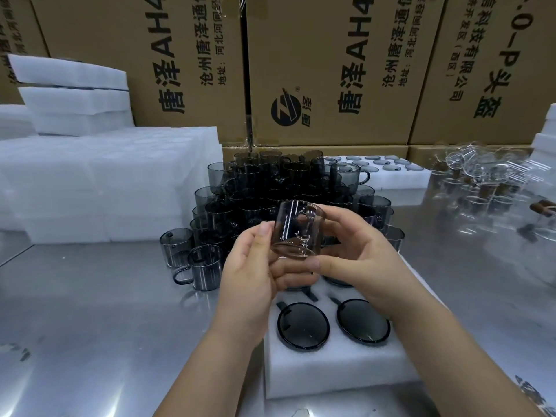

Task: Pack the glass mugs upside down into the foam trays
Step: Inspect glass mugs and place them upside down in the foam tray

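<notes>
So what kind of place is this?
Probably a packing warehouse: tall brown cardboard boxes, stacked white foam trays, and a heap of smoky grey glass mugs on a shiny metal table.

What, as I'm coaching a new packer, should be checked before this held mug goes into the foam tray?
1. Grip: left hand and right hand both hold the smoky grey glass mug: ok.
2. Mug mouth down: cannot tell; it is tilted.
3. Free pocket in the white foam tray: cannot tell; the hands hide its far part.
4. Two front mugs seated base up: ok.
</notes>
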